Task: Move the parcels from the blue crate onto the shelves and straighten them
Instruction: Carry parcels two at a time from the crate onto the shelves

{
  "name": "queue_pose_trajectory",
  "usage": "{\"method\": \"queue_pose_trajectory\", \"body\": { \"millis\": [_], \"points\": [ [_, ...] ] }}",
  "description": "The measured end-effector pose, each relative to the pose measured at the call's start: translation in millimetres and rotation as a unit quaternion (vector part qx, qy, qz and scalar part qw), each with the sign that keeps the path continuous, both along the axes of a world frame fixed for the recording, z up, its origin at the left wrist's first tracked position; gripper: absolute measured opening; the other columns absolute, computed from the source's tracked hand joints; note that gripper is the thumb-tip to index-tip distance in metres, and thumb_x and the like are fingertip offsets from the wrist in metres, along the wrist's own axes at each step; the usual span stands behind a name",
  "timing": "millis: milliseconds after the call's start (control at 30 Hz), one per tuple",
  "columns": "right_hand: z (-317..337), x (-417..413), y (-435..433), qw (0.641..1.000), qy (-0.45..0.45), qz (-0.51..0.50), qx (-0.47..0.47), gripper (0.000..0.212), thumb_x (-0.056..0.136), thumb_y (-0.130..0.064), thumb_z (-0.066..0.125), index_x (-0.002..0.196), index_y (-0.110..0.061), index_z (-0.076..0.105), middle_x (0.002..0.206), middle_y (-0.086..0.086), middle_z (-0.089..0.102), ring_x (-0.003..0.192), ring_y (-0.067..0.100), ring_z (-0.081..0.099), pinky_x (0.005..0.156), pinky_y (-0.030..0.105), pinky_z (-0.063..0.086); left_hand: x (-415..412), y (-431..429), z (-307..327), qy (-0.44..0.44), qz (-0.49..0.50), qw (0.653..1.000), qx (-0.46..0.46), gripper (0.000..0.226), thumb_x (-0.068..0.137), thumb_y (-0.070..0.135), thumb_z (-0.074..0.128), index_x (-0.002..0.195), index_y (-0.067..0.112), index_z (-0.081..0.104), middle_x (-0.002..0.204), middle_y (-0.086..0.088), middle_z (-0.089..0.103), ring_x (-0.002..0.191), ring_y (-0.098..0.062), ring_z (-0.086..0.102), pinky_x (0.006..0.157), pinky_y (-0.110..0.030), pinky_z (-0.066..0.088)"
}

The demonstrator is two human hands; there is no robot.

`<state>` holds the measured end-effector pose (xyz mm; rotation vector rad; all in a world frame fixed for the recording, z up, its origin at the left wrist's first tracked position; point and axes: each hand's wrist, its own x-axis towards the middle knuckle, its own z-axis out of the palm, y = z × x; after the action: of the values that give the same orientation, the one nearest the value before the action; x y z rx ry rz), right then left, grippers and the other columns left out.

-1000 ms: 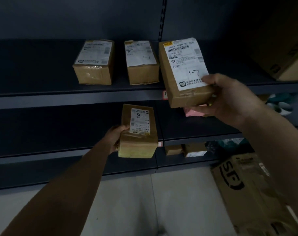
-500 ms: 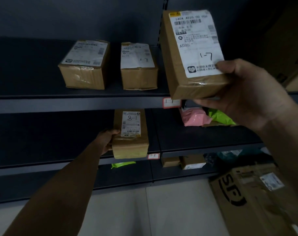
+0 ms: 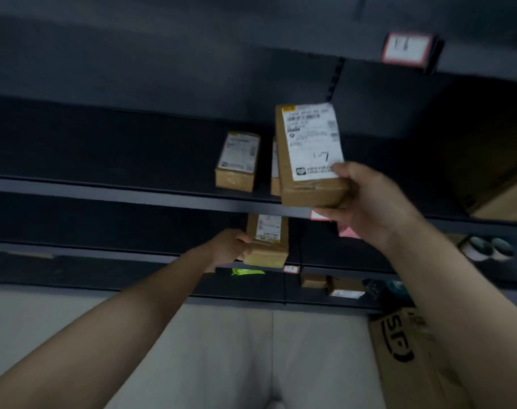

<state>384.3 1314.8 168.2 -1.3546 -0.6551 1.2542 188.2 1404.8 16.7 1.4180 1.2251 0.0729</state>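
My right hand (image 3: 366, 202) grips a brown parcel marked 1-7 (image 3: 307, 160) by its near end, just over the front edge of the upper shelf (image 3: 133, 193). Behind it stand a labelled parcel (image 3: 237, 162) and a second one (image 3: 275, 172), mostly hidden. My left hand (image 3: 229, 245) holds a smaller brown parcel (image 3: 267, 242) against its left side on the lower shelf (image 3: 103, 253), near the front edge. The blue crate is out of view.
A pink parcel (image 3: 347, 231) lies on the lower shelf's right bay. Small boxes (image 3: 331, 286) and a green bag (image 3: 247, 272) sit on the bottom shelf. A large SF carton (image 3: 405, 355) stands on the floor at right. Another big carton (image 3: 499, 199) fills the upper shelf's right end.
The view swung left and up, so the shelves shifted right. My right hand lowered the 1-7 parcel to the upper shelf's front edge. My left hand stays on the smaller parcel.
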Motion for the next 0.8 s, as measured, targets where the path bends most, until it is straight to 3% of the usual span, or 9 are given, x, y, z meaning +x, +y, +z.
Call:
{"method": "queue_pose_trajectory", "body": {
  "millis": [67,167,333,500,633,733,800],
  "points": [
    [13,-17,10,1.000,-0.001,0.001,-0.020,0.029,0.090,-0.020,0.058,0.119,-0.014,0.057,0.105,0.004,0.073,0.096,0.021,0.069,0.069,0.038,0.058,-18,-9,49,-0.022,0.004,1.000,0.010,0.026,0.095,0.006,0.049,0.119,0.003,0.057,0.110,-0.011,0.061,0.091,-0.017,0.060,0.065,-0.014,0.051],
    [26,-42,25,0.999,0.013,0.010,-0.043,0.028,0.089,-0.017,0.060,0.116,-0.015,0.056,0.110,0.007,0.070,0.099,0.023,0.067,0.069,0.040,0.058,-41,-16,113,-0.118,0.080,0.990,0.007,0.017,0.096,0.014,0.048,0.105,0.009,0.062,0.099,-0.008,0.064,0.089,-0.019,0.062,0.082,-0.028,0.051],
    [30,-70,41,0.996,0.022,0.049,-0.075,0.032,0.090,-0.017,0.059,0.121,-0.014,0.054,0.113,0.009,0.067,0.102,0.026,0.064,0.077,0.045,0.055,-60,-18,172,-0.230,0.204,0.951,-0.031,0.044,0.096,0.047,0.041,0.103,0.009,0.062,0.095,-0.010,0.066,0.089,-0.024,0.062,0.092,-0.040,0.048],
    [24,-83,66,0.992,0.045,0.068,-0.098,0.014,0.092,-0.016,0.058,0.106,-0.015,0.059,0.105,0.009,0.068,0.097,0.025,0.065,0.079,0.046,0.054,-69,-10,178,-0.201,0.236,0.950,-0.026,0.053,0.091,0.056,0.047,0.112,0.011,0.062,0.101,-0.008,0.066,0.092,-0.022,0.062,0.091,-0.039,0.048],
    [13,-105,97,0.988,0.066,0.051,-0.131,0.018,0.092,-0.017,0.058,0.110,-0.015,0.056,0.101,0.009,0.065,0.092,0.024,0.063,0.077,0.047,0.053,-86,7,172,-0.156,0.326,0.932,0.010,0.055,0.091,0.049,0.052,0.130,0.010,0.049,0.113,-0.008,0.060,0.095,-0.021,0.063,0.080,-0.033,0.052],
    [1,-132,122,0.984,0.067,0.053,-0.156,0.017,0.094,-0.020,0.056,0.110,-0.015,0.054,0.100,0.009,0.064,0.090,0.025,0.063,0.068,0.045,0.050,-103,24,166,-0.120,0.320,0.937,0.076,0.040,0.094,0.038,0.053,0.123,0.010,0.054,0.102,-0.004,0.061,0.087,-0.017,0.060,0.080,-0.032,0.049],
    [-9,-148,139,0.983,0.050,0.050,-0.172,0.020,0.094,-0.021,0.055,0.113,-0.014,0.054,0.108,0.011,0.064,0.095,0.027,0.063,0.070,0.046,0.052,-113,38,163,-0.097,0.299,0.941,0.127,0.023,0.095,0.026,0.053,0.110,0.010,0.059,0.098,-0.005,0.061,0.085,-0.015,0.058,0.079,-0.030,0.049]
  ]
}}
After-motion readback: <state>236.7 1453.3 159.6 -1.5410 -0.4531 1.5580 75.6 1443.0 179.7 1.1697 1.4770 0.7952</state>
